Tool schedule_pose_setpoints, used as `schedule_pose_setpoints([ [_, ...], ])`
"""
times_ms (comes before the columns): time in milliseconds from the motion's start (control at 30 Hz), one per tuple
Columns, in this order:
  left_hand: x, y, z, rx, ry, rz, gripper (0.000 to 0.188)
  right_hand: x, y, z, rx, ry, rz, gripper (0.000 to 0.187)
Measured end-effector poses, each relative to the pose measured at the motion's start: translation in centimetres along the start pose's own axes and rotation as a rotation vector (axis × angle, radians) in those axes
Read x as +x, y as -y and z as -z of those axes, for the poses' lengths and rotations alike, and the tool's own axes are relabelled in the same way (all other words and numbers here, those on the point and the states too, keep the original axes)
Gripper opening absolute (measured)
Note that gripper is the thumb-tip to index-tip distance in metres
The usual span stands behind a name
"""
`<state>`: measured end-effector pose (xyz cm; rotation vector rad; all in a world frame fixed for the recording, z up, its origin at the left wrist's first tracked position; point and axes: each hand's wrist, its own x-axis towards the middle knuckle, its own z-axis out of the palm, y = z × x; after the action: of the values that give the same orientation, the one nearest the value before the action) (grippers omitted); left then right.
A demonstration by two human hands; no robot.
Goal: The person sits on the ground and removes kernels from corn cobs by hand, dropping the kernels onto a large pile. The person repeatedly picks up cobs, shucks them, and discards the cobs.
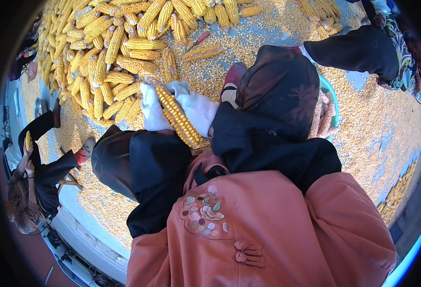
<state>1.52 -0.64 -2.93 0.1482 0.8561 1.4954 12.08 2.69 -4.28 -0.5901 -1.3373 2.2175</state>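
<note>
You are holding a yellow corn cob [179,117] across your lap, lying at a slant from upper left to lower right, most of its rows still full of kernels. Your left hand [152,110], in a white cotton glove, is wrapping the upper end of the cob, fingers closed round it; your right hand [197,109], gloved the same way, is closing over the cob's right flank just beside the left, thumb side pressing on the kernels. Both hands are clamped on the cob, touching it and nearly touching each other. Judgement: you are twisting kernels off, so keep the left hand steadying the bare end while the right is rolling firmly against the rows, starting where a gap is already open, and keep the cob over the ground so the grain is dropping clear of your dark sleeves [143,162]. Loose shelled kernels [378,124] are covering the ground all round. A big heap of unshelled cobs [105,52] is lying just ahead on the left, a red-handled tool [198,40] near it. Another person [38,177] is sitting at far left, holding up a cob.
</note>
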Motion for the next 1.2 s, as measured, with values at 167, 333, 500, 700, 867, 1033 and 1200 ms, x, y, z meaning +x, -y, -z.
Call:
schedule_pose_setpoints([
  [167, 0.1, 0.3, -0.3, 0.227, -0.061, -0.167, 0.062, 0.4, 0.5, -0.2, 0.512, 0.014, -0.054, 0.020],
  [333, -0.4, 0.8, -1.3, 0.287, -0.099, -0.200, 0.058, 0.8, -2.2, 2.1, 0.744, 0.153, -0.102, 0.021],
  [500, -0.6, 0.5, -2.3, 0.104, -0.157, -0.146, 0.037, 0.6, -0.6, 1.2, -0.089, -0.027, 0.217, 0.023],
  [700, 1.4, -0.2, 3.9, -0.037, -0.280, -0.002, 0.071, -1.3, 2.9, -0.4, 0.154, -0.040, -0.524, 0.032],
  [867, -0.1, -0.3, -0.1, -0.010, -0.461, -0.006, 0.065, -1.3, -1.5, -0.3, 0.389, -0.053, -0.344, 0.043],
  [1033, -0.8, -0.9, -0.7, -0.195, -0.295, 0.000, 0.059, -2.3, 2.0, 0.9, 0.419, 0.188, -0.593, 0.049],
  [1200, -0.4, -0.6, 0.9, -0.102, -0.260, -0.054, 0.048, -1.3, 1.1, 0.0, 0.196, 0.102, -0.395, 0.045],
])
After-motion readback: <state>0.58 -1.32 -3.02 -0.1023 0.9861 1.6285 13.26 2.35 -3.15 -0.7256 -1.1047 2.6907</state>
